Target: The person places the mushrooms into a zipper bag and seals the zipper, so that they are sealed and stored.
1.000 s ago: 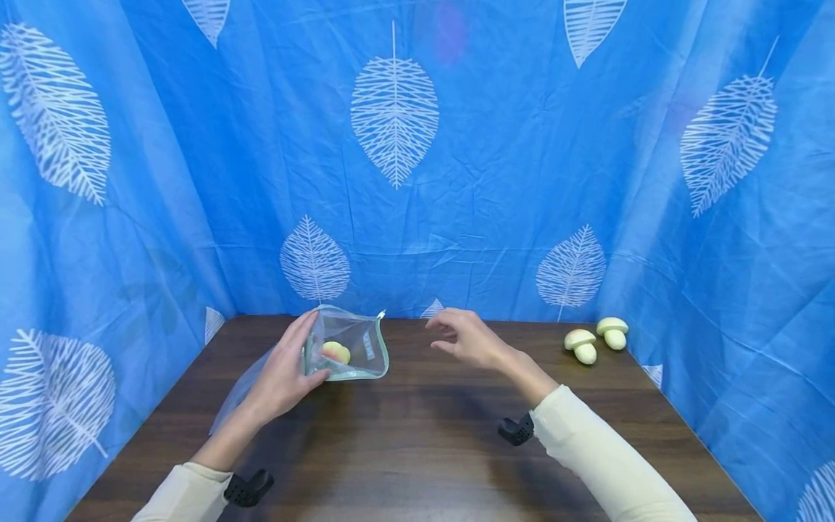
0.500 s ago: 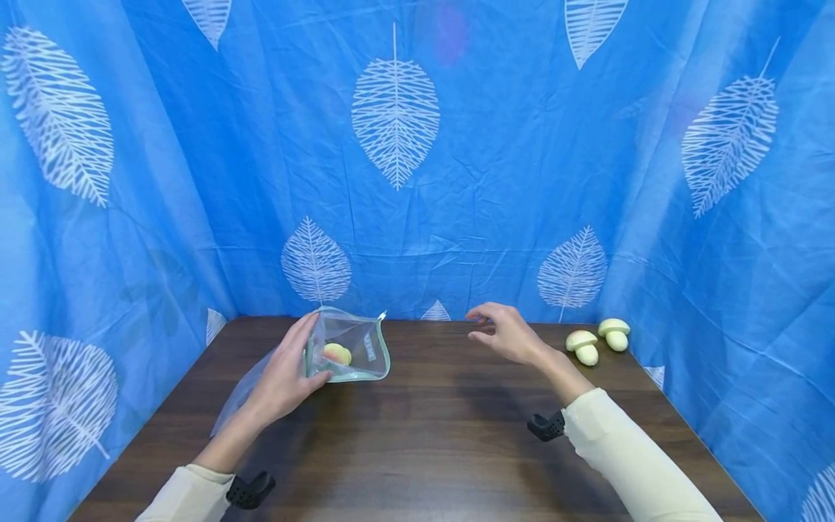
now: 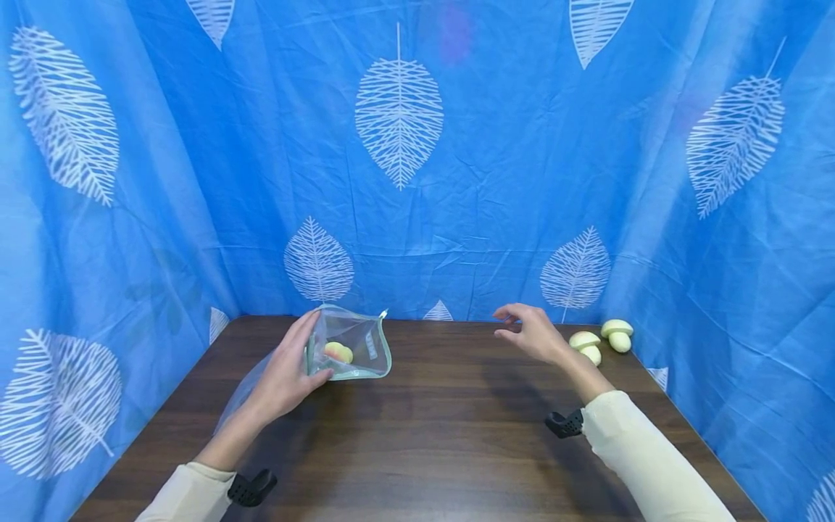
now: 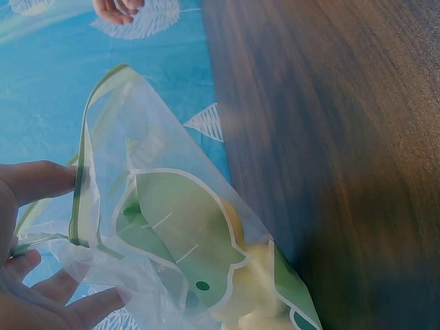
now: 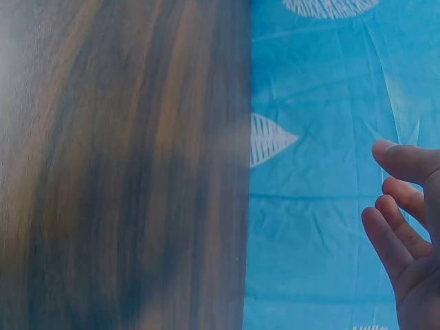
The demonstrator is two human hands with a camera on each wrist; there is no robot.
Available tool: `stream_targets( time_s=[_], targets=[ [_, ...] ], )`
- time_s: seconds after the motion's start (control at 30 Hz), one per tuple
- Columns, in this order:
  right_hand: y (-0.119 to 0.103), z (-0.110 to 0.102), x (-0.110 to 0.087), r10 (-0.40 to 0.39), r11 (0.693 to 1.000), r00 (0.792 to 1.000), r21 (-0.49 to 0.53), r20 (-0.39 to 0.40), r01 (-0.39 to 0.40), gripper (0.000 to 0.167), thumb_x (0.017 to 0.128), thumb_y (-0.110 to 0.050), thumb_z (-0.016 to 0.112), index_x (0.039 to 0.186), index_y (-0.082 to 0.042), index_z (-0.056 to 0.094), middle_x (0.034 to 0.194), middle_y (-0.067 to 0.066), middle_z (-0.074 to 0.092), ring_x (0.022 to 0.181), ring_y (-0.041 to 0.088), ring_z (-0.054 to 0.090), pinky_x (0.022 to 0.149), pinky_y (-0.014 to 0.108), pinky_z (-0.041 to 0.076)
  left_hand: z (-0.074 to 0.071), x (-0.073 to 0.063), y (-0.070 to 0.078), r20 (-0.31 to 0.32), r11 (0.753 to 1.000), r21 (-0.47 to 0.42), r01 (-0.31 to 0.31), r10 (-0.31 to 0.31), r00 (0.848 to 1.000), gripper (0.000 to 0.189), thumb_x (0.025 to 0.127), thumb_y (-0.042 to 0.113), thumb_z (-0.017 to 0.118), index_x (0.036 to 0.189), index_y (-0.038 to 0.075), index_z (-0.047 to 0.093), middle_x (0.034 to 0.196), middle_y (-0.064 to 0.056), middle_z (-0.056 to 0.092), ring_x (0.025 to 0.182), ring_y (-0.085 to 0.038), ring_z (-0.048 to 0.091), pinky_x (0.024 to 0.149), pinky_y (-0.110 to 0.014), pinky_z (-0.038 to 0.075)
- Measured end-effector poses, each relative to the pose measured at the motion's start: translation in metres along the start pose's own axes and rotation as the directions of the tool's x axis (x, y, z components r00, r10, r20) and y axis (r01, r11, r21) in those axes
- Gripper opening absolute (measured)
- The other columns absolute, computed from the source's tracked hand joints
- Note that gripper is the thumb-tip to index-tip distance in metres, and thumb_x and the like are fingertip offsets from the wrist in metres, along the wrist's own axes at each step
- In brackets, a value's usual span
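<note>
At the left of the head view my left hand (image 3: 288, 377) holds a see-through zip bag (image 3: 381, 355) with pale green edging, its mouth spread wide. The thumb lies at the near rim and the fingers at the far side. Inside sits a yellow and reddish rounded thing (image 3: 338, 353). The left wrist view shows a green printed figure (image 4: 185, 234) on the bag, with yellow shapes (image 4: 258, 282) behind the film. My right hand (image 3: 536, 335) is in the air with loosely bent fingers, holding nothing, just left of a pale toy mushroom (image 3: 584, 339), which its wrist partly overlaps.
A second pale mushroom (image 3: 617, 333) lies beside the first at the table's far right corner. The dark wooden table (image 3: 417, 449) ends at a blue curtain (image 3: 470, 181) with white leaf prints, which hangs behind and on both sides.
My right hand has moved from near the bag to the right, toward the mushrooms, its fingers still loosely bent. The left hand keeps its hold on the bag in the same place.
</note>
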State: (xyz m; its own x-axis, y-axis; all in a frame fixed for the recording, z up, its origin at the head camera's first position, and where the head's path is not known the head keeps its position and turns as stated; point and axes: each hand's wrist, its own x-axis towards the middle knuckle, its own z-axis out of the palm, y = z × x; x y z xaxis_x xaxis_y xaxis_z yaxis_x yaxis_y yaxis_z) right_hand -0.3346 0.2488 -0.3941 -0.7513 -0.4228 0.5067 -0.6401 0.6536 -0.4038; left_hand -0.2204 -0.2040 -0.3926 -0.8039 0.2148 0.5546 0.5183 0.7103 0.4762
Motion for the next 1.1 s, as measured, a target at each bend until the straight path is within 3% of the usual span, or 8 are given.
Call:
stream_targets(
  time_s=[0.2, 0.5, 0.93, 1.1],
  targets=[
    [0.012, -0.008, -0.007, 0.064, 0.998, 0.998, 0.012, -0.006, -0.064, 0.027, 0.087, -0.002, 0.082, 0.113, 0.000, 0.073, 0.109, 0.017, 0.072, 0.097, 0.038, 0.070, 0.084, 0.047, 0.060, -0.001, 0.000, 0.000, 0.008, 1.000, 0.000, 0.009, -0.009, 1.000, 0.099, 0.078, -0.001, 0.088, 0.158, -0.006, 0.030, 0.160, -0.028, 0.032, 0.142, -0.046, 0.037, 0.108, -0.063, 0.040],
    [0.034, -0.020, -0.020, 0.140, 0.990, 0.990, -0.006, -0.021, -0.140, 0.029, 0.090, -0.006, 0.081, 0.116, 0.000, 0.072, 0.111, 0.018, 0.073, 0.097, 0.037, 0.071, 0.083, 0.053, 0.058, -0.004, -0.001, 0.001, 0.009, 1.000, -0.005, 0.020, -0.020, 1.000, 0.098, 0.079, 0.000, 0.088, 0.158, -0.006, 0.030, 0.160, -0.027, 0.031, 0.142, -0.047, 0.037, 0.108, -0.063, 0.040],
    [0.058, -0.046, -0.043, 0.246, 0.968, 0.969, -0.050, -0.030, -0.247, 0.033, 0.096, -0.016, 0.077, 0.124, -0.002, 0.068, 0.117, 0.022, 0.070, 0.102, 0.040, 0.070, 0.083, 0.056, 0.056, -0.004, -0.001, 0.000, 0.015, 0.999, 0.000, 0.032, -0.032, 0.999, 0.098, 0.079, 0.000, 0.088, 0.158, -0.005, 0.030, 0.160, -0.027, 0.031, 0.141, -0.047, 0.038, 0.107, -0.063, 0.041],
    [0.071, -0.051, -0.053, 0.305, 0.951, 0.952, -0.033, -0.033, -0.306, 0.038, 0.097, -0.018, 0.075, 0.128, 0.001, 0.065, 0.120, 0.025, 0.069, 0.105, 0.042, 0.069, 0.082, 0.054, 0.057, -0.003, -0.002, 0.001, 0.024, 0.999, -0.003, 0.038, -0.038, 0.999, 0.099, 0.079, 0.001, 0.088, 0.158, -0.006, 0.029, 0.161, -0.027, 0.030, 0.141, -0.047, 0.038, 0.107, -0.063, 0.041]
  ],
)
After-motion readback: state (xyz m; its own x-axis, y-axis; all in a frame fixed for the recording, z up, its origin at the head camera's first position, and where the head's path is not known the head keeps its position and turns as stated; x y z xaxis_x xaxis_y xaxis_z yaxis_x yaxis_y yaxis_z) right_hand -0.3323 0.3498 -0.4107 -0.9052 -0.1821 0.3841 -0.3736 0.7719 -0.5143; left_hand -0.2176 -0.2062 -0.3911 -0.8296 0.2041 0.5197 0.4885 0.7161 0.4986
